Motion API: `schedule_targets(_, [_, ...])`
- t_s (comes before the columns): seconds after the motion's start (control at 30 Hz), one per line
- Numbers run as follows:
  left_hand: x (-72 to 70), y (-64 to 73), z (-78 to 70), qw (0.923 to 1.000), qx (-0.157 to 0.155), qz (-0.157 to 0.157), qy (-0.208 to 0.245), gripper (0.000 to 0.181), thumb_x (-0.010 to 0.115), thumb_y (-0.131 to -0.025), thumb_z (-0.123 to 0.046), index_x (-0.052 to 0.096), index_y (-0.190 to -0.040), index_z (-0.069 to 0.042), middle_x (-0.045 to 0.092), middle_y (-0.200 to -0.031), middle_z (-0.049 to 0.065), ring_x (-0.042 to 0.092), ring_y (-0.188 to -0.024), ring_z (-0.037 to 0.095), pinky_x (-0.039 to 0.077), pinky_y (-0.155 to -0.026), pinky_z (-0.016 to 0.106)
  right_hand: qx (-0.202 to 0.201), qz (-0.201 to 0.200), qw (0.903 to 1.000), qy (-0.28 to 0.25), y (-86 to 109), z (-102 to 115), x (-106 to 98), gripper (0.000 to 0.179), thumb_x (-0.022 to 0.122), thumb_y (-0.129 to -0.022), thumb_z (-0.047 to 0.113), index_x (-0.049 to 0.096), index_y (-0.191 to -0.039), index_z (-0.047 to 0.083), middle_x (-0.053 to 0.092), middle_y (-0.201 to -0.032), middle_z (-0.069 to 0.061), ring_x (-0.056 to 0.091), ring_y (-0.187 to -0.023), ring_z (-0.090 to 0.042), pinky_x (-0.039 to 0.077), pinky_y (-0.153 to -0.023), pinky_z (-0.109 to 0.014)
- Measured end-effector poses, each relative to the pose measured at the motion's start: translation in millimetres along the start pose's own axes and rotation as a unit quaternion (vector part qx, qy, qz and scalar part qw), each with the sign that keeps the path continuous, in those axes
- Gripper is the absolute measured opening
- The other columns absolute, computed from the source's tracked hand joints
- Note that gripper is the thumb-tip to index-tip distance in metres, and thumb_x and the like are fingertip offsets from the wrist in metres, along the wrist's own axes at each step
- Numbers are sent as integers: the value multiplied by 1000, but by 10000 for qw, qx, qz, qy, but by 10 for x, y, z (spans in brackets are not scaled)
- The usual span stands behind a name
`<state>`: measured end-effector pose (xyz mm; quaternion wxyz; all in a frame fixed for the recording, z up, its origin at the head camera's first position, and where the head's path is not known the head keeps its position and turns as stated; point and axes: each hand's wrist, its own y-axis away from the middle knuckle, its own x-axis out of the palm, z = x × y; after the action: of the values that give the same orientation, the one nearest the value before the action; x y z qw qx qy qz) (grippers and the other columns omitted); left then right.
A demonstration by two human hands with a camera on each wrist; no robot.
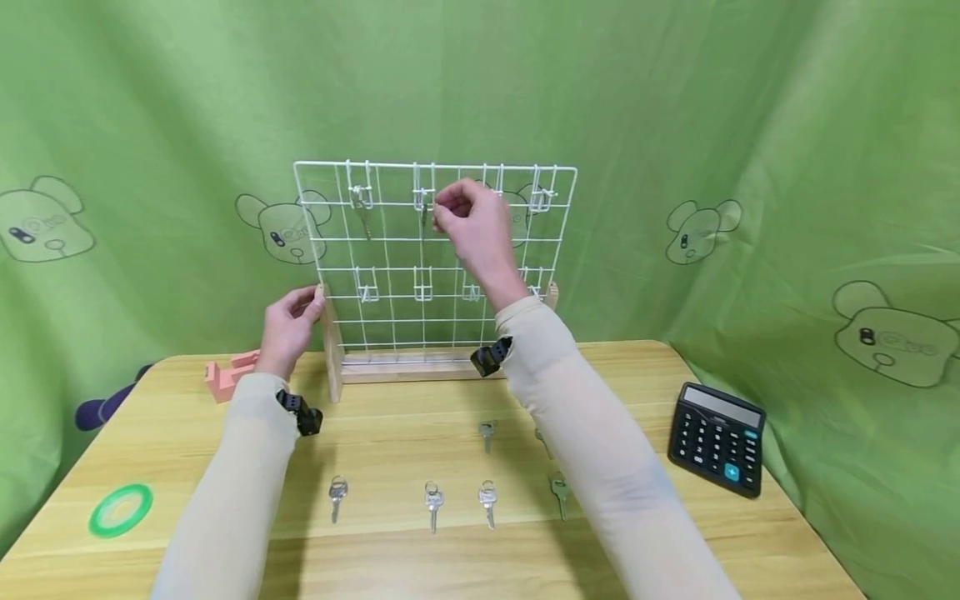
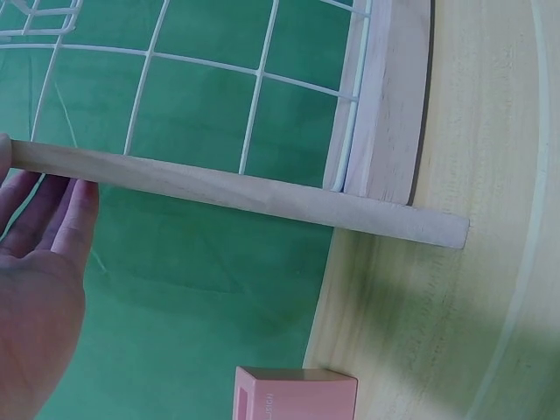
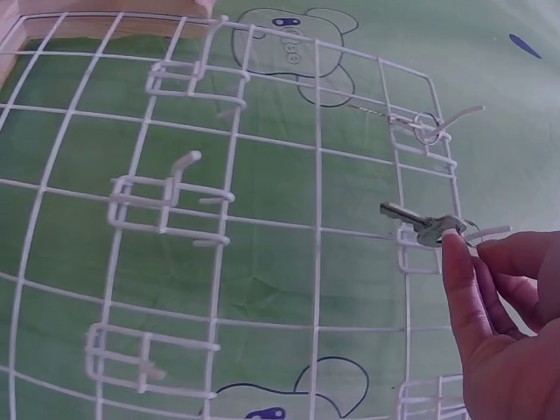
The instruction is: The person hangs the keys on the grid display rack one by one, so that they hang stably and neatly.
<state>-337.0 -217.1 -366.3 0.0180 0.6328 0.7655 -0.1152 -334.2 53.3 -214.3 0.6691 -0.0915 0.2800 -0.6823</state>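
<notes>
A white wire grid rack [image 1: 401, 321] with hooks stands in a wooden frame at the back of the table. My left hand [image 1: 288, 323] grips the top of its left wooden upright [image 2: 219, 192], thumb on one side and fingers on the other. Up at the top row, my right hand [image 1: 476, 221] pinches a key [image 3: 437, 229] near its ring, right at the tip of the second hook [image 3: 490, 234]. Another key [image 1: 362, 212] hangs by its ring from the top left hook. Several keys with rings, among them one key [image 1: 433, 497], lie on the table before the rack.
A black calculator [image 1: 717, 437] lies at the right of the table. On the left are a green tape roll [image 1: 101, 525] and a pink block-like holder [image 1: 221, 382]. A purple object [image 1: 105, 410] shows past the left edge. Green curtain [image 1: 675, 100] surrounds the table.
</notes>
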Motion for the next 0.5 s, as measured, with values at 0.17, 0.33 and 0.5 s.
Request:
schedule_targets(0.17, [-16, 9, 17, 10000, 36, 23, 37, 46, 54, -103, -22, 45, -144, -4, 50, -142, 17, 49, -127, 28, 40, -109, 36, -215, 228, 9994, 148, 148, -88, -31, 14, 64, -92, -3, 65, -106, -3, 64, -93, -8, 62, -83, -19, 57, -75, -23])
schedule_targets(0.33, [-7, 2, 23, 9999, 93, -10, 97, 45, 54, -103, -20, 46, -144, -3, 50, -141, 18, 49, -126, 29, 42, -108, 36, -640, 602, 9940, 658, 315, -237, -102, 12, 65, -92, 2, 66, -104, 2, 64, -94, -3, 61, -83, -14, 56, -76, -23])
schedule_targets(0.5, [1, 0, 17, 9999, 103, -6, 76, 45, 54, -103, -20, 46, -144, -4, 51, -141, 18, 49, -126, 28, 42, -108, 35, -625, 1222, 9839, 1146, 474, -400, -208, 15, 66, -93, 5, 66, -108, 4, 64, -98, -1, 61, -88, -14, 54, -80, -23])
